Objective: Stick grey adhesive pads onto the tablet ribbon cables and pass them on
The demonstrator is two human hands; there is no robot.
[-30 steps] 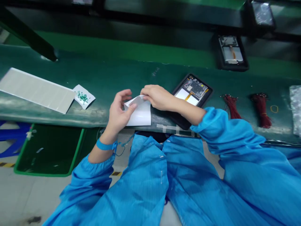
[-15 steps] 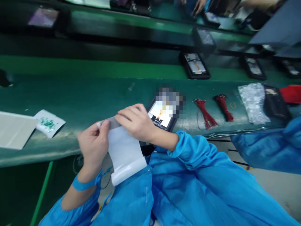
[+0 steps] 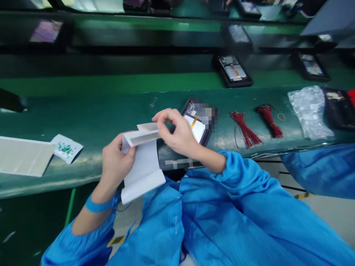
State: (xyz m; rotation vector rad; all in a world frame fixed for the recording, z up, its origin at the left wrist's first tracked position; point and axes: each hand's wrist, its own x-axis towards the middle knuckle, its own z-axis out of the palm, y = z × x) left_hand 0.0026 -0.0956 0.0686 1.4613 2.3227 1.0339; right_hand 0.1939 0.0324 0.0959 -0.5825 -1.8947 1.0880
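My left hand [image 3: 115, 164] is closed on the upper left part of a white backing sheet [image 3: 142, 170] that hangs down over my lap. My right hand [image 3: 177, 133] pinches a pale strip [image 3: 145, 136] at the sheet's top edge and holds it bent away from the sheet. Just behind my right hand an opened black tablet [image 3: 198, 123] lies on the green bench [image 3: 91, 111], its inner parts showing.
A stack of white sheets [image 3: 23, 155] and a small card with green bits [image 3: 66, 149] lie at the left. Two red wire bundles [image 3: 245, 129], a clear bag [image 3: 309, 111] and a dark device sit to the right. More tablets [image 3: 233, 70] ride the rear belt. Another person's blue sleeve [image 3: 318, 170] is at right.
The sheet was lifted off the bench and now hangs from my left hand. My right hand has peeled the top strip further away; the view shifted right.
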